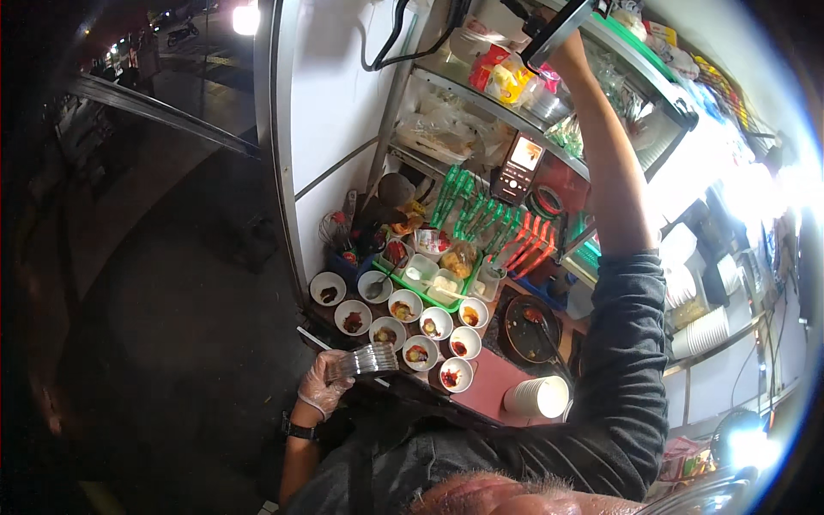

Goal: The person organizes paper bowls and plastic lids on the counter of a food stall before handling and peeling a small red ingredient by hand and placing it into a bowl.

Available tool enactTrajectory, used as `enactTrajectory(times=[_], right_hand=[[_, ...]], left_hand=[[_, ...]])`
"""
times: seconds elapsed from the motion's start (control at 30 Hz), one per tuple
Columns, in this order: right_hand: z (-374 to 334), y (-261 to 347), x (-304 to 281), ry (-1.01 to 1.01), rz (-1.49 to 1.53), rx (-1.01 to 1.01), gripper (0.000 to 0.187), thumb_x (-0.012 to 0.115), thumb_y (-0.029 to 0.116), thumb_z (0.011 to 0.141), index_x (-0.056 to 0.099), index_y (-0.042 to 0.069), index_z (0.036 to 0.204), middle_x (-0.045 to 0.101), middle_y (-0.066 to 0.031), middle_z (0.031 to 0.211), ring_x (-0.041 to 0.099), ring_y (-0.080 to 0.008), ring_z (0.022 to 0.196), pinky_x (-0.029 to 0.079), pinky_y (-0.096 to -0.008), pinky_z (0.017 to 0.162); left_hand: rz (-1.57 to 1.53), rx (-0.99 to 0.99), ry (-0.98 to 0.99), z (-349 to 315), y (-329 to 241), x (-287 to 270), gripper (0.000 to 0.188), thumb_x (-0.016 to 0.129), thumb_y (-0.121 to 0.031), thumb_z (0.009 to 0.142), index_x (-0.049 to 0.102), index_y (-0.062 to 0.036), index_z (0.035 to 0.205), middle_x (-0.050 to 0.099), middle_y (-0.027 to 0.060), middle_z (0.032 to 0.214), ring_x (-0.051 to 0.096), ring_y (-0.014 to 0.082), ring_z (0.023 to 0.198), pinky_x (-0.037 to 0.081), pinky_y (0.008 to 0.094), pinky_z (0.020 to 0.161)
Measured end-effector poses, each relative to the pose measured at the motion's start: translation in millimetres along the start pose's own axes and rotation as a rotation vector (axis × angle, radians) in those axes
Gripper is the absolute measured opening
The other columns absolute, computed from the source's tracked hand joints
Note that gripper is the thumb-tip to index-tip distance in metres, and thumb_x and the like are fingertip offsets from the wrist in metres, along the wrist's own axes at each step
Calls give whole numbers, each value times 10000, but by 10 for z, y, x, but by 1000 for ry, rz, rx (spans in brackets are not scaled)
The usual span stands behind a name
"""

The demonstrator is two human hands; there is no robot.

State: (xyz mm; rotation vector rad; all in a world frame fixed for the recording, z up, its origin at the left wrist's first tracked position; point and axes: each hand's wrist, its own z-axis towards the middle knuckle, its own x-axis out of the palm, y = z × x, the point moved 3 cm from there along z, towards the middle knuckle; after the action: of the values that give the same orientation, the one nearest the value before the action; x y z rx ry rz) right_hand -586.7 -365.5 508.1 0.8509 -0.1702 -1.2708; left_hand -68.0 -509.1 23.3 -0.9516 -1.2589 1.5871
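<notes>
Lids (366, 361), clear and stacked, lower centre, gripped by gloved left hand (324, 384) beside filled cups (464, 380). Right hand (562, 53), top of frame, partly hidden; grip unclear. Loosened left grip could spill lids into cups.

Uneven light: left side dim, dark grey ground (163, 292) nearly black. Round white lamp (245, 19) blown out at top left. Hard white glare (802, 184) floods right edge, washing out detail; second bright burst (752, 448) lower right. Round white bowls (420, 353) well lit, clear. Highlights streak stack of clear plastic lids (367, 361). Soft shadow on smooth white wall panel (339, 112). Straight edges bowed; corners black; bluish fringe along right rim.
</notes>
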Motion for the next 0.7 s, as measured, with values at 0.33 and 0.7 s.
enactTrajectory(times=[0.33,0.7], right_hand=[[-784,618,-529,-218,-1002,-350,251,671,191,932,670,0,1094,720,-123,1018,711,-282,942,541,-352,829],[-2930,1219,-1464,-41,-514,30,291,559,118,1041,564,-22,1296,644,-82,1174,630,-173,1087,498,-323,1005]], left_hand=[[67,38,73,112,35,72,509,808,-362,878,549,-59,1196,625,81,1162,601,179,1008,504,332,901],[16,29,309,277,522,112,545,818,-308,876,521,-69,1266,623,71,1203,584,173,1107,493,337,943]])
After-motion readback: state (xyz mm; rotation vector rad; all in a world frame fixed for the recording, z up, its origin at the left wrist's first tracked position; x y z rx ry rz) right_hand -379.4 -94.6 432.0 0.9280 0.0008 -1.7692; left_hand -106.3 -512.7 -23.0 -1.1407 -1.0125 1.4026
